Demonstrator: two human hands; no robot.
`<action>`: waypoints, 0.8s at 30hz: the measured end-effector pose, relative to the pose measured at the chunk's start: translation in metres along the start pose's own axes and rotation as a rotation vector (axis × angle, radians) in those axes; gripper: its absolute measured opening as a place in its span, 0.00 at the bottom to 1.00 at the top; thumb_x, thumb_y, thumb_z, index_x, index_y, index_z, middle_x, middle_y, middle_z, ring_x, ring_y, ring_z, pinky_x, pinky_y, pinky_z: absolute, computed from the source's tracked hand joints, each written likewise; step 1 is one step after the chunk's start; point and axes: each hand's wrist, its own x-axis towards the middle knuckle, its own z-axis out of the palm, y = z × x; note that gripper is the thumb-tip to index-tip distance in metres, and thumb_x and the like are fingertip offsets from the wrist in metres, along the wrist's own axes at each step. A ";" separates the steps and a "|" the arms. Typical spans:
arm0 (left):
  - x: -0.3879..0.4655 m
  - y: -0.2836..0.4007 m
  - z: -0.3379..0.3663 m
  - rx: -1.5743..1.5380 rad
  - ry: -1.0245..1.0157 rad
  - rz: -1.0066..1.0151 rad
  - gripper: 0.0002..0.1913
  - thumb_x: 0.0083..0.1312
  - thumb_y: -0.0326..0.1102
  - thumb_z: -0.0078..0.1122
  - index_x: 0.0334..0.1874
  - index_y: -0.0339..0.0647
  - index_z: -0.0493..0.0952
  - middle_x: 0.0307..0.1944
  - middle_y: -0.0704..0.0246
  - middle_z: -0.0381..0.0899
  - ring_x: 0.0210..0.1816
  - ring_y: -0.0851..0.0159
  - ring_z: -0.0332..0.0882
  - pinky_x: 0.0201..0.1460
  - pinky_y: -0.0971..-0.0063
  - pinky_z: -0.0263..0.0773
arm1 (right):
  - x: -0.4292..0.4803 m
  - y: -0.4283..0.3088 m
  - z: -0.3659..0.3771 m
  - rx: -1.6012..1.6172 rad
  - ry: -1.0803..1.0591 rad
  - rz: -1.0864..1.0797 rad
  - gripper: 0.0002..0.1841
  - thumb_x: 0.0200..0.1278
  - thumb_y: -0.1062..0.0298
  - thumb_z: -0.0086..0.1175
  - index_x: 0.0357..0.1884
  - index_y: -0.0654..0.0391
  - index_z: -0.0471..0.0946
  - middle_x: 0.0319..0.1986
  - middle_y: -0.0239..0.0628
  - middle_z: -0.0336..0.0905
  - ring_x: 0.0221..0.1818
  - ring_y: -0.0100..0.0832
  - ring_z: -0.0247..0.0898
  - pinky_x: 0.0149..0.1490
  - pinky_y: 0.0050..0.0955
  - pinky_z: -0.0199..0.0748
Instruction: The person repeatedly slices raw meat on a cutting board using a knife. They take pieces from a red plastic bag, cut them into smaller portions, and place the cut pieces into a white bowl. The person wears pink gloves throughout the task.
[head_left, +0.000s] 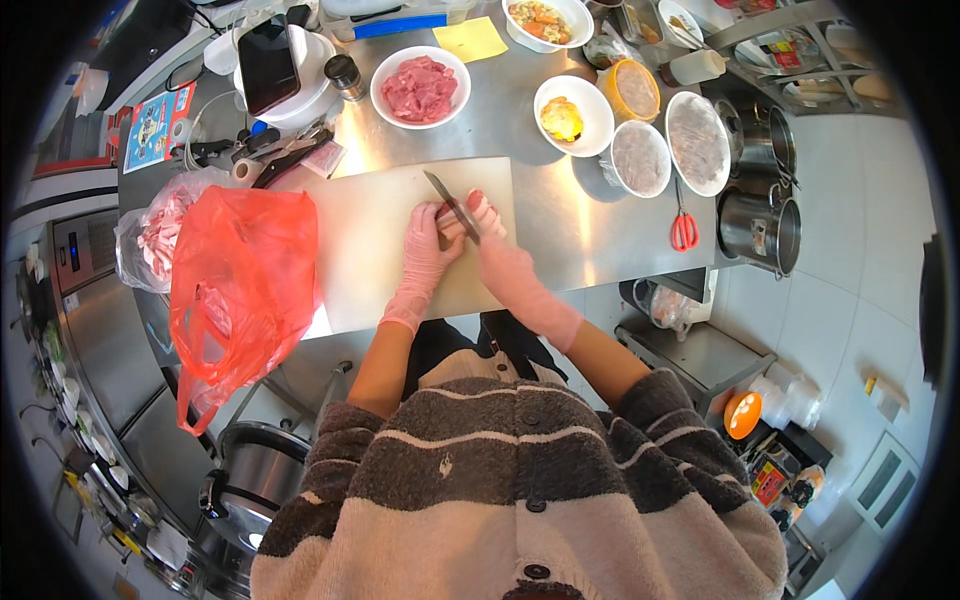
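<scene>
My right hand (510, 270), in a pink glove, grips a kitchen knife (454, 202) whose blade points away and to the left. The blade lies across a piece of raw pork (486, 213) with pale fat and red ends. My left hand (427, 244), gloved too, holds the meat from the left with its fingertips close to the blade. Under both hands is a white cutting board (360, 255). The knife handle is hidden in my right fist, which is slightly blurred.
A red plastic bag (247, 262) overlaps the board's left side, beside a clear bag of sliced meat (161, 236). Beyond the board stand a bowl of raw meat (420, 86) and a spice jar (344, 76). Red-handled scissors (684, 225) lie right, near film-covered bowls (639, 159).
</scene>
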 end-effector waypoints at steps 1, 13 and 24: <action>0.000 0.000 0.000 0.009 0.007 -0.006 0.32 0.44 0.29 0.70 0.53 0.36 0.67 0.50 0.56 0.69 0.52 0.50 0.70 0.55 0.63 0.71 | 0.015 -0.005 0.004 -0.035 0.109 -0.039 0.03 0.62 0.71 0.47 0.36 0.55 0.71 0.25 0.44 0.78 0.34 0.45 0.79 0.40 0.42 0.77; -0.001 0.003 0.002 -0.042 0.060 0.020 0.31 0.45 0.31 0.72 0.52 0.37 0.67 0.48 0.57 0.69 0.48 0.51 0.72 0.52 0.63 0.72 | -0.061 0.022 0.007 -0.096 0.044 0.060 0.03 0.59 0.72 0.49 0.35 0.58 0.72 0.25 0.42 0.79 0.30 0.45 0.81 0.32 0.40 0.79; -0.002 0.008 -0.004 0.024 0.003 0.015 0.31 0.47 0.34 0.71 0.54 0.37 0.68 0.50 0.56 0.68 0.51 0.50 0.70 0.54 0.62 0.71 | 0.002 0.006 0.008 0.028 0.073 0.054 0.12 0.58 0.73 0.46 0.44 0.60 0.74 0.29 0.47 0.82 0.32 0.48 0.80 0.36 0.44 0.78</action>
